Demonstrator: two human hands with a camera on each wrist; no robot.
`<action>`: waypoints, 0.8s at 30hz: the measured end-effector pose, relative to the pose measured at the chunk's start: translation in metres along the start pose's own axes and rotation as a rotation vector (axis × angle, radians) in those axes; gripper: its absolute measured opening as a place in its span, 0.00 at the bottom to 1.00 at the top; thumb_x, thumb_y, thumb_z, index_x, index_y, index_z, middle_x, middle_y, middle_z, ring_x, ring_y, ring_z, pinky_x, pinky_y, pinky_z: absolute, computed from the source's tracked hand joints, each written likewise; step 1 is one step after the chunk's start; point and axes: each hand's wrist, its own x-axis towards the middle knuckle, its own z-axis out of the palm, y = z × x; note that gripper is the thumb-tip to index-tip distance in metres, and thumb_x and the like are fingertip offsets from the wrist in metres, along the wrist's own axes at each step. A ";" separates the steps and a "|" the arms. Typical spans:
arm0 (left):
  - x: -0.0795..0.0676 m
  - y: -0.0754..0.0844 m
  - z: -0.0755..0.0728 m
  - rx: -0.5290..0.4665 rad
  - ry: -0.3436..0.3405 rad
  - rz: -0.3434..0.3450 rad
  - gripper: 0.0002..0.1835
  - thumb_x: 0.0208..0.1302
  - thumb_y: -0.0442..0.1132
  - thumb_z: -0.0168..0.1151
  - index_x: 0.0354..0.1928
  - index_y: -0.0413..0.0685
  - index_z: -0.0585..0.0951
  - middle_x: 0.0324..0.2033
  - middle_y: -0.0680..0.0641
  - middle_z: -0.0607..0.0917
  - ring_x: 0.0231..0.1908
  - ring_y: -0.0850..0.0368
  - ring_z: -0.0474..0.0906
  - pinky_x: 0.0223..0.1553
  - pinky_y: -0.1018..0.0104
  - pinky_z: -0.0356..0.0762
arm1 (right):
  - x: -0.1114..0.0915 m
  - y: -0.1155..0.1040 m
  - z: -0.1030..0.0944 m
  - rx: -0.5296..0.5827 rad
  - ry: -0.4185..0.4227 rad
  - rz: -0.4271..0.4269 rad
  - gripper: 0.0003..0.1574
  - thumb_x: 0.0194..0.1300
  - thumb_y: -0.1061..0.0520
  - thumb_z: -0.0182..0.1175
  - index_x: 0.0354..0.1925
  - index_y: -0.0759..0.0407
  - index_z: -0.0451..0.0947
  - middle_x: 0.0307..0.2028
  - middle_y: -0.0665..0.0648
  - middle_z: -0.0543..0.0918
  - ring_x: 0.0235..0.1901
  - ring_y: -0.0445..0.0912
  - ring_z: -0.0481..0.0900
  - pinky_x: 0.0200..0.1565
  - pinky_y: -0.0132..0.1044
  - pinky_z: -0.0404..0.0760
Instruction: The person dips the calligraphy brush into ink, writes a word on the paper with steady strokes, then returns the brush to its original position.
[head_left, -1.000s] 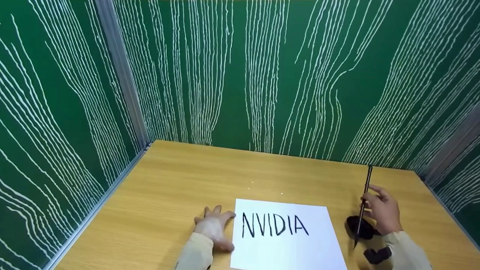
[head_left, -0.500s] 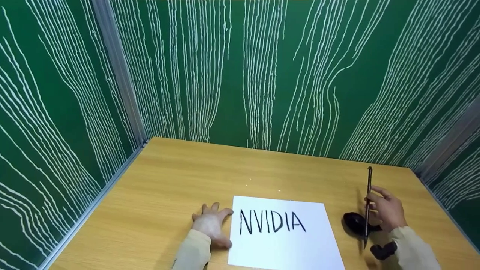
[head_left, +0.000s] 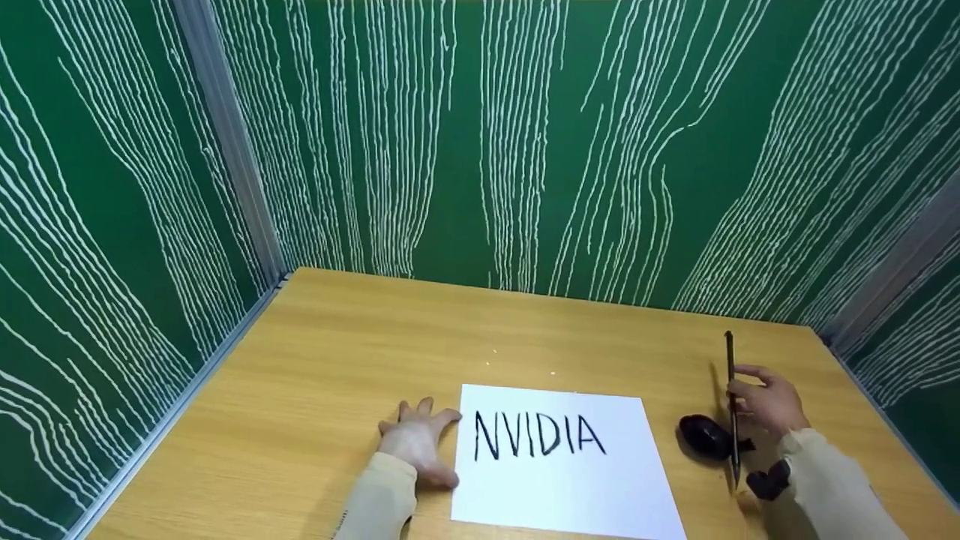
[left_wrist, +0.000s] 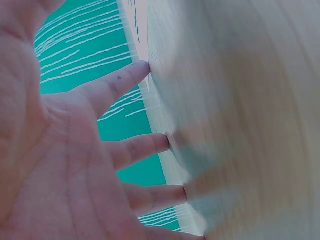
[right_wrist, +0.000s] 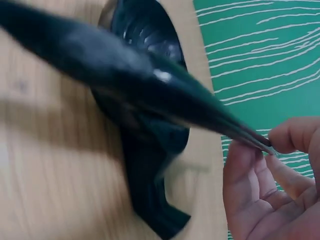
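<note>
A slim dark brush (head_left: 733, 405) with a pointed tip stands almost upright in my right hand (head_left: 771, 401), which pinches it between thumb and fingers. Its tip points down, close beside a black, spoon-shaped dish (head_left: 703, 437). From the right wrist, the brush's thick dark end (right_wrist: 110, 65) crosses in front of the dish (right_wrist: 150, 30), and a bent handle-like part (right_wrist: 150, 195) shows below. My left hand (head_left: 416, 442) lies with fingers spread at the left edge of a white sheet of paper (head_left: 562, 487), its thumb and forefinger touching that edge. Black letters on the sheet read NVIDIA.
A wooden table (head_left: 337, 352) carries everything. Green panels (head_left: 461, 187) with wavy white lines rise behind it and at both sides, joined by grey corner posts (head_left: 232, 142). A few tiny white specks (head_left: 553, 373) dot the tabletop beyond the paper.
The brush has swung from a slant to almost upright, its tip shifting right past the dish. My left hand keeps its place by the paper. The whole view has shifted slightly.
</note>
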 end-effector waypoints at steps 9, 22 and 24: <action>0.001 0.001 -0.001 -0.037 0.000 0.008 0.55 0.39 0.52 0.85 0.75 0.58 0.72 0.79 0.31 0.63 0.76 0.15 0.52 0.62 0.09 0.57 | 0.012 0.003 -0.008 -0.124 -0.069 -0.025 0.40 0.76 0.55 0.57 0.75 0.75 0.58 0.36 0.51 0.87 0.31 0.43 0.82 0.34 0.40 0.85; 0.000 0.000 -0.002 -0.043 0.003 0.005 0.55 0.39 0.52 0.86 0.75 0.58 0.72 0.79 0.31 0.63 0.76 0.14 0.51 0.63 0.09 0.56 | 0.028 0.016 -0.009 -0.086 -0.147 0.076 0.33 0.73 0.58 0.57 0.68 0.77 0.64 0.34 0.54 0.87 0.33 0.46 0.83 0.37 0.44 0.89; 0.001 0.001 -0.002 -0.046 0.001 0.005 0.55 0.39 0.52 0.86 0.75 0.58 0.72 0.79 0.31 0.63 0.76 0.14 0.51 0.63 0.09 0.56 | 0.030 0.016 -0.009 -0.098 -0.155 0.085 0.31 0.73 0.58 0.58 0.66 0.76 0.67 0.37 0.56 0.88 0.35 0.47 0.84 0.38 0.44 0.89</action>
